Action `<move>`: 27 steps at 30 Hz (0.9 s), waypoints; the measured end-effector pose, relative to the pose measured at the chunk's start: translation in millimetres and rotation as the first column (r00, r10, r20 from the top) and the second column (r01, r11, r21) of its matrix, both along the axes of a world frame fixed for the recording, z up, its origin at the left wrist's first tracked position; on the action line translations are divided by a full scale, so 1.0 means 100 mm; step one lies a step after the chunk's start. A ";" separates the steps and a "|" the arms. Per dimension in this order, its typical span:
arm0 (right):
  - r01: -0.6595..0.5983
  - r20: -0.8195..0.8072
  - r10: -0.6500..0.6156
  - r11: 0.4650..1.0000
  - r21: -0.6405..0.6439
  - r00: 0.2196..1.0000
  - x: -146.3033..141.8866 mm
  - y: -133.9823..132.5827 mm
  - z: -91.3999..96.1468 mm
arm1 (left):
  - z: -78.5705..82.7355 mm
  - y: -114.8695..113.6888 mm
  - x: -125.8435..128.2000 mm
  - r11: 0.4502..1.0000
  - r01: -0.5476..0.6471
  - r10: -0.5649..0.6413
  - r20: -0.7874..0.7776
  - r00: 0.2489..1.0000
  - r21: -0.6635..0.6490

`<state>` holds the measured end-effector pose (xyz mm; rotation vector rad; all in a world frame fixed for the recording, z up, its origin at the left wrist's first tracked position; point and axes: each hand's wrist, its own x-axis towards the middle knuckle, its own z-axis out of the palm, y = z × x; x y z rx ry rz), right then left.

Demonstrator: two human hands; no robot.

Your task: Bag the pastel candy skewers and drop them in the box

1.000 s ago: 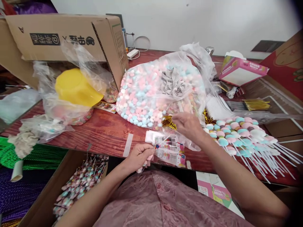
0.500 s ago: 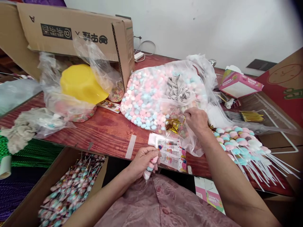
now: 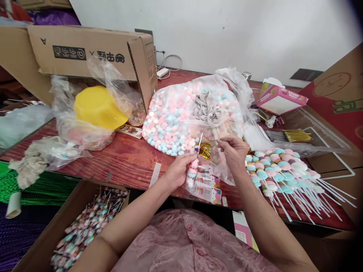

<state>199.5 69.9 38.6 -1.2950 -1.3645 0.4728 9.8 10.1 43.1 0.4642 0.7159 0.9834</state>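
My left hand (image 3: pixel 180 170) is closed on the neck of a clear-wrapped marshmallow stick (image 3: pixel 192 174). Its pink, white and blue marshmallows point down towards me, and a white stick end rises above my fingers. My right hand (image 3: pixel 235 151) pinches a thin gold twist tie (image 3: pixel 214 141), apart from the wrapped stick. Between my hands lies a pile of gold twist ties (image 3: pixel 207 152). Behind them rests a big clear bag of marshmallows (image 3: pixel 170 117) with a crumpled grey cloth (image 3: pixel 208 108) on top. Printed packaging (image 3: pixel 208 185) lies under the wrapped stick.
Unwrapped marshmallow sticks (image 3: pixel 283 170) are heaped on the right. A yellow bowl (image 3: pixel 96 107) and a cardboard box (image 3: pixel 93 53) stand on the left. Below the table edge, a carton holds many finished-looking sticks (image 3: pixel 87 223). A pink box (image 3: pixel 280 98) sits at back right.
My right hand has come up from the gold pile with a twist tie. My left hand has raised the wrapped marshmallow stick forward and to the right, and the view has shifted slightly.
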 end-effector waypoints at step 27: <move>-0.500 -0.193 0.462 0.795 -0.342 0.866 -0.08 -0.53 0.08 | -0.05 -0.02 -0.21 0.951 0.144 0.017 -0.514 0.858 0.272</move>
